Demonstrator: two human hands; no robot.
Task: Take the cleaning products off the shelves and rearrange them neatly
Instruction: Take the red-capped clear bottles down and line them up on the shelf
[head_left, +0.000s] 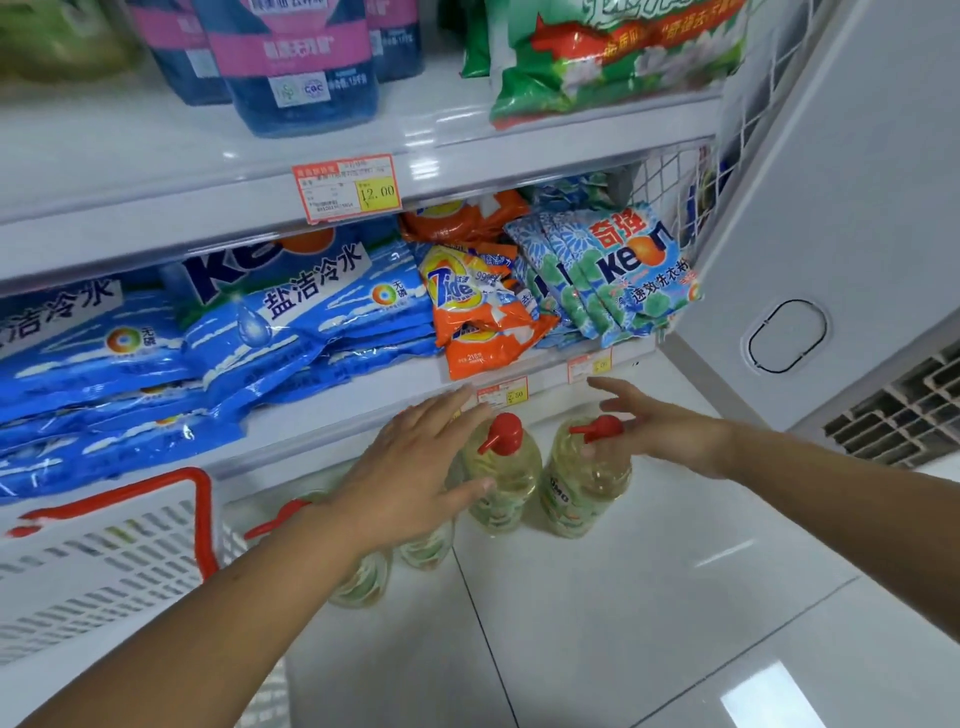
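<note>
Fingers (457, 410) of the left hand (415, 467) lie straight and spread, holding nothing; the right hand (660, 434) is loosely open, also empty. Big blue detergent bags (291, 322) fill the shelf (363, 400) at ten o'clock of the hands: soft, heavy, likely slippery, best taken by both sides. Orange bags (478, 312) slump at twelve. Pump bottles (506, 462) stand between the hands; grip the body, not the pump.
</note>
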